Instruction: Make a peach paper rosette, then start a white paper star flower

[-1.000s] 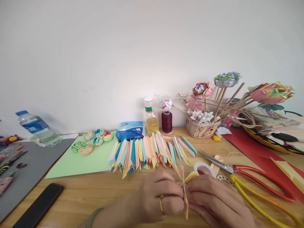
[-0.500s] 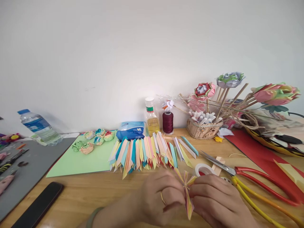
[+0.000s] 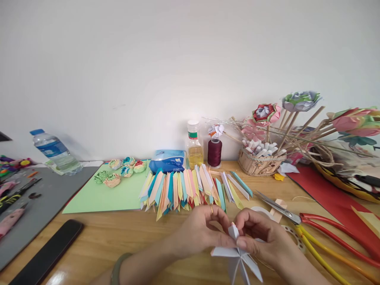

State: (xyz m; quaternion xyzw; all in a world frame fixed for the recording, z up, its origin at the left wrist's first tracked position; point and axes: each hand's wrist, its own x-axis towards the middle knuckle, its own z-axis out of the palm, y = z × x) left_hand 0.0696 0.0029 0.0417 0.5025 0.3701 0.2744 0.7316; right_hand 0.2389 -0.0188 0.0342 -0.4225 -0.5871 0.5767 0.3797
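A folded paper piece [image 3: 251,266] with several pale blue-white petals spreads out low in the view, pinched at its middle by both hands. My left hand [image 3: 208,231], wearing a ring, closes its thumb and fingers on the left side of it. From the right, my right hand [image 3: 263,237] presses a thumb near the petals' meeting point. Just beyond the hands lies a long row of folded paper strips [image 3: 178,190] in many colours. A white tape roll [image 3: 263,211] is partly hidden behind my right hand.
Scissors [image 3: 297,217] lie open at the right, beside red paper [image 3: 326,194]. Behind stand a basket of paper flowers [image 3: 261,164], a thread spool [image 3: 214,153] and a glue bottle [image 3: 195,152]. A black phone-like object [image 3: 47,251] lies at left.
The held paper piece has turned over, from its yellow and pink striped side to pale petals. Both hands have shifted their grip, and the view has moved slightly left.
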